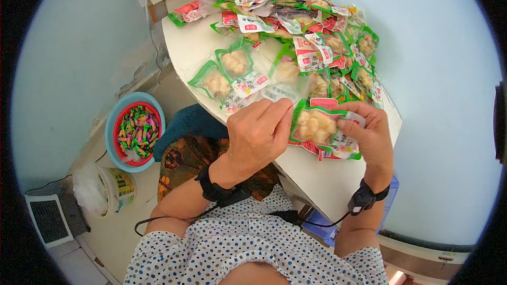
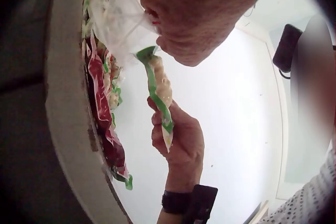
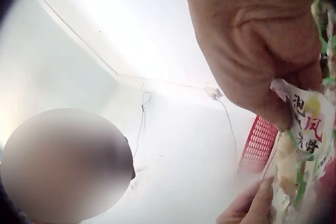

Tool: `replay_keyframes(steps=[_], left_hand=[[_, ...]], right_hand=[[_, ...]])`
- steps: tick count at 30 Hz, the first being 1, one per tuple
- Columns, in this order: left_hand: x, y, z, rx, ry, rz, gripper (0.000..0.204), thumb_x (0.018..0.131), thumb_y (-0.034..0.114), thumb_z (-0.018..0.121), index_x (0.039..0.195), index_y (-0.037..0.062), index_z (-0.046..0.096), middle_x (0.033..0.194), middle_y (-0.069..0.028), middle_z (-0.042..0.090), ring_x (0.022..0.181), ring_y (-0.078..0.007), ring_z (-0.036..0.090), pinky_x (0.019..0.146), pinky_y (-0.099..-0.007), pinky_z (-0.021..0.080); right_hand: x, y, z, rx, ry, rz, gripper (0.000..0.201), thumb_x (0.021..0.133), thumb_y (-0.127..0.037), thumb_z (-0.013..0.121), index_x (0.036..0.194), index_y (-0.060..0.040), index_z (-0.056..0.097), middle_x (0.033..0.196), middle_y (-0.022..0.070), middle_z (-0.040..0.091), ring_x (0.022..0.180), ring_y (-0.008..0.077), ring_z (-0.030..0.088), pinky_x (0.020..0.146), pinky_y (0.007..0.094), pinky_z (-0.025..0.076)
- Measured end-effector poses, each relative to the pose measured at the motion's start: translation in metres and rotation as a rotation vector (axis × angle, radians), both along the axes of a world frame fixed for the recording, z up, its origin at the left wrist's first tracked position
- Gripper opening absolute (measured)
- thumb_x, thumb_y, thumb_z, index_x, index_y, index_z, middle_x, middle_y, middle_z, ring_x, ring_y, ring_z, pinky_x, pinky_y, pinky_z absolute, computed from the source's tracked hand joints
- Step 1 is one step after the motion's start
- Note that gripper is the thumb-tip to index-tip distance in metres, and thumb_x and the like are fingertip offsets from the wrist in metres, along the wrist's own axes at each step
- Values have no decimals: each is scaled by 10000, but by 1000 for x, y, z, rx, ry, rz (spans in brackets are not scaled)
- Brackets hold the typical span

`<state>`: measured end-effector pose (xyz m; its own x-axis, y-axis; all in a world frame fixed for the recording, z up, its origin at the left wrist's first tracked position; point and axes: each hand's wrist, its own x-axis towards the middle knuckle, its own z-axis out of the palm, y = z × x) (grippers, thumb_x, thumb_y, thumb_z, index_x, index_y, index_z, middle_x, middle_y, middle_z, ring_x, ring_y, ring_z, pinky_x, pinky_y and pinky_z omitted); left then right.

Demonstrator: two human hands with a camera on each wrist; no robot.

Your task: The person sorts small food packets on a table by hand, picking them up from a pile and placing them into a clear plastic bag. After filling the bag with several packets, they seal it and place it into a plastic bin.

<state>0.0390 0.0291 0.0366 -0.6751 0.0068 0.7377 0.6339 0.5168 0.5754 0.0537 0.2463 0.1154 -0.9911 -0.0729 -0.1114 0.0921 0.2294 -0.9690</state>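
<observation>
My right hand pinches a clear snack packet with green edges and pale lumpy pieces inside, thumb on its printed white label. In the left wrist view the packet is seen edge-on, upright above the right hand. Just left of the packet, my left hand has curled fingers that pinch a clear plastic bag. That bag hangs crumpled from the left hand in the left wrist view. Similar packets lie on the white table beyond the left hand.
A large pile of packets covers the back and right of the curved white table. At floor level on the left, a blue basin holds a red basket of small wrapped items. Beside it stands a white bucket.
</observation>
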Motion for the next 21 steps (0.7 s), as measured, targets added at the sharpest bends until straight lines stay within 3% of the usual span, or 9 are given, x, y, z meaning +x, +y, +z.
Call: replay_keyframes(steps=[11,18,21], left_hand=[[3,-2,5,51,1,-9,150,762,35,700,904,57,659,635,-68,513,542,-249,556,473,-369,429],[3,0,3,73,50,-43,176,772,29,717,943,51,680,670,-93,590,541,-265,579,477,-374,444],[6,1,5,76,59,-38,178,764,40,717,936,58,679,681,-87,581,556,-264,580,490,-376,450]], right_hand=[[-3,-13,-15,-172,-123,67,284,869,-9,650,1151,18,659,1002,63,705,847,101,659,781,254,539],[-5,-43,-48,-588,-228,65,358,924,22,567,1282,29,544,1106,112,676,921,160,678,815,288,565],[-7,-54,-62,-615,-252,89,367,945,11,538,1311,20,518,1133,109,666,947,157,672,810,277,563]])
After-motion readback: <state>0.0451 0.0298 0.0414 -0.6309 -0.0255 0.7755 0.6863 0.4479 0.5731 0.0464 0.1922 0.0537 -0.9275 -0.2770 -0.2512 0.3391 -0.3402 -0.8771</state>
